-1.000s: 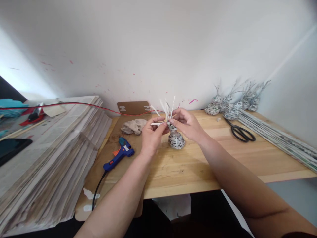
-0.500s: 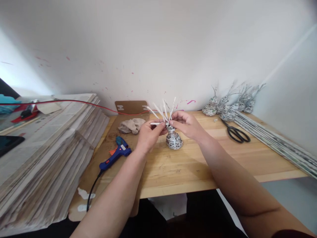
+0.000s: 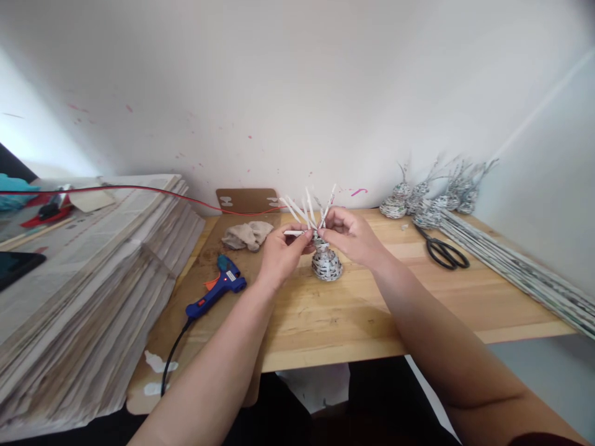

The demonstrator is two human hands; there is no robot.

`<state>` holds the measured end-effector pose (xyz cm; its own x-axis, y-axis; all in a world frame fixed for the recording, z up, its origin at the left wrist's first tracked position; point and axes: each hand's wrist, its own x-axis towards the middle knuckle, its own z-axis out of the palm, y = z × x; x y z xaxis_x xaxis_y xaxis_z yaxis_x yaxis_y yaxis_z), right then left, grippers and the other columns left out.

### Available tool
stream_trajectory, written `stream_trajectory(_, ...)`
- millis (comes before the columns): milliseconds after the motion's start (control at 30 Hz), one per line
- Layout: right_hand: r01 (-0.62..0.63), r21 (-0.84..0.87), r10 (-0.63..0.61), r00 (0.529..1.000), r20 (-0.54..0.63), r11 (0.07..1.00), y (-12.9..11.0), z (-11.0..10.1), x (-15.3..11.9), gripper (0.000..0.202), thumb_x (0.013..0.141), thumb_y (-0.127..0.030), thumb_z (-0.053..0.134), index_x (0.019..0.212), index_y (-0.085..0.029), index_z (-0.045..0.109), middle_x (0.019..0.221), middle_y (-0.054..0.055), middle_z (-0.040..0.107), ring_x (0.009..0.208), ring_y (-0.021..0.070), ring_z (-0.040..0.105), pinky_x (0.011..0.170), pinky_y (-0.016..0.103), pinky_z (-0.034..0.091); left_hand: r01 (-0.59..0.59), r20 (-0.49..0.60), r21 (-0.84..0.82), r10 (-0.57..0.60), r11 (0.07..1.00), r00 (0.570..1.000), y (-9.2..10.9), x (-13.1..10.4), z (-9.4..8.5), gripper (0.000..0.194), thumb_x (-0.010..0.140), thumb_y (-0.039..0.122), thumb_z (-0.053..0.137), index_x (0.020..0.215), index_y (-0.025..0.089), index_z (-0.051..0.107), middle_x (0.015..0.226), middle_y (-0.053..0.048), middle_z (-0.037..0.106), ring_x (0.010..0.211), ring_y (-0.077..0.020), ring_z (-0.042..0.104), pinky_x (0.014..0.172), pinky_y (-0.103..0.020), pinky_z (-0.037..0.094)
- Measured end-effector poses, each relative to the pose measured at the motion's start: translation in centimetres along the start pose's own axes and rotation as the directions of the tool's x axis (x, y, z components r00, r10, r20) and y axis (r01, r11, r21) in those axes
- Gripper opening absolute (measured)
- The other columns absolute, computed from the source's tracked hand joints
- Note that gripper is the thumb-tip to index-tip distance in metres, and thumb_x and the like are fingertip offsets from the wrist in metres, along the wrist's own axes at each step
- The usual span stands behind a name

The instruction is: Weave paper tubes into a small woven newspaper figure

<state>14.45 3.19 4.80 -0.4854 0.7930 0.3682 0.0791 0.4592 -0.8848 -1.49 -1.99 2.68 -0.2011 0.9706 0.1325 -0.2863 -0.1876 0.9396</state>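
A small woven paper vase (image 3: 327, 265) stands upright on the wooden table, its round body below a narrow neck. Several white paper strips (image 3: 310, 207) fan up and outward from the neck. My left hand (image 3: 284, 249) pinches the strips at the left of the neck, with one strip lying sideways across its fingers. On the other side, my right hand (image 3: 348, 234) has thumb and fingers closed on strips at the neck's right. The fingertips of both hands nearly meet and hide part of the neck.
A blue glue gun (image 3: 216, 291) lies on a brown board (image 3: 190, 365) beside a crumpled cloth (image 3: 248, 236). Stacked newspapers (image 3: 116, 285) fill the left. Black scissors (image 3: 441, 251), long paper rods (image 3: 511, 269) and several woven vases (image 3: 395, 203) are at the right. A red wire (image 3: 186, 197) crosses behind.
The upright strips have shifted slightly, with the rightmost one leaning further right. Both hands keep their pinch at the neck, and the vase stands in the same place.
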Motion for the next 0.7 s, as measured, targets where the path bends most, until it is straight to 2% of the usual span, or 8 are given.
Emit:
stream_trajectory(167, 0.03, -0.022, -0.03, 0.999, 0.016, 0.999, -0.1, -0.2, -0.1, 0.01, 0.082, -0.024, 0.066, 0.085, -0.019, 0.058, 0.08, -0.001, 0.063, 0.073, 0.0128, 0.059, 0.069, 0.026, 0.046, -0.105, 0.013, 0.113, 0.104, 0.988, 0.995, -0.4, 0.2, -0.2, 0.035, 0.065, 0.041, 0.085, 0.082, 0.014, 0.07, 0.076, -0.002, 0.071, 0.068, -0.0117, 0.064, 0.069, -0.025, 0.056)
stream_trajectory(267, 0.032, -0.055, -0.03, 0.999, 0.035, 0.998, -0.6, -0.3, -0.3, 0.008, 0.083, -0.025, 0.064, 0.085, -0.019, 0.058, 0.081, 0.0, 0.064, 0.072, 0.0139, 0.06, 0.066, 0.026, 0.047, -0.141, 0.053, 0.176, 0.134, 0.974, 0.99, -0.3, 0.3, -0.3, 0.032, 0.07, 0.042, 0.081, 0.081, 0.014, 0.07, 0.074, -0.003, 0.07, 0.066, -0.0125, 0.063, 0.066, -0.025, 0.053)
stream_trajectory(367, 0.049, -0.204, -0.053, 0.999, -0.014, 0.978, -1.3, -0.2, -0.5, 0.007, 0.081, -0.024, 0.065, 0.085, -0.019, 0.062, 0.081, 0.002, 0.065, 0.065, 0.0127, 0.057, 0.059, 0.025, 0.045, -0.185, 0.055, 0.263, 0.176, 0.947, 0.983, -0.2, 0.4, -0.5, 0.028, 0.073, 0.041, 0.078, 0.079, 0.015, 0.069, 0.07, -0.002, 0.069, 0.063, -0.0121, 0.061, 0.062, -0.023, 0.048)
stream_trajectory(500, 0.146, -0.394, -0.186, 0.98, -0.065, 0.907, -1.9, 0.0, -0.7, 0.005, 0.079, -0.022, 0.066, 0.079, -0.017, 0.064, 0.075, 0.002, 0.061, 0.058, 0.0108, 0.05, 0.054, 0.025, 0.039, -0.268, 0.026, 0.398, 0.281, 0.877, 0.959, -0.2, 0.4, -0.6, 0.023, 0.076, 0.037, 0.075, 0.077, 0.015, 0.068, 0.068, -0.001, 0.067, 0.06, -0.0108, 0.056, 0.057, -0.021, 0.042)
stream_trajectory(600, 0.09, -0.339, -0.112, 0.993, -0.045, 0.937, -1.8, 0.1, -0.7, 0.011, 0.079, -0.027, 0.07, 0.08, -0.017, 0.064, 0.069, 0.0, 0.06, 0.055, 0.0105, 0.049, 0.052, 0.025, 0.039, -0.296, 0.02, 0.439, 0.32, 0.848, 0.947, -0.2, 0.3, -0.6, 0.022, 0.078, 0.037, 0.075, 0.078, 0.016, 0.067, 0.071, -0.001, 0.067, 0.062, -0.011, 0.057, 0.059, -0.021, 0.043)
stream_trajectory(700, 0.031, -0.252, -0.042, 0.998, -0.037, 0.967, -1.5, 0.0, -0.6, 0.017, 0.079, -0.033, 0.073, 0.082, -0.017, 0.067, 0.068, 0.001, 0.064, 0.058, 0.0125, 0.055, 0.055, 0.026, 0.042, -0.243, 0.029, 0.353, 0.249, 0.903, 0.968, 0.0, 0.2, -0.7, 0.03, 0.076, 0.044, 0.077, 0.079, 0.016, 0.067, 0.071, -0.001, 0.067, 0.065, -0.0124, 0.06, 0.064, -0.023, 0.048)
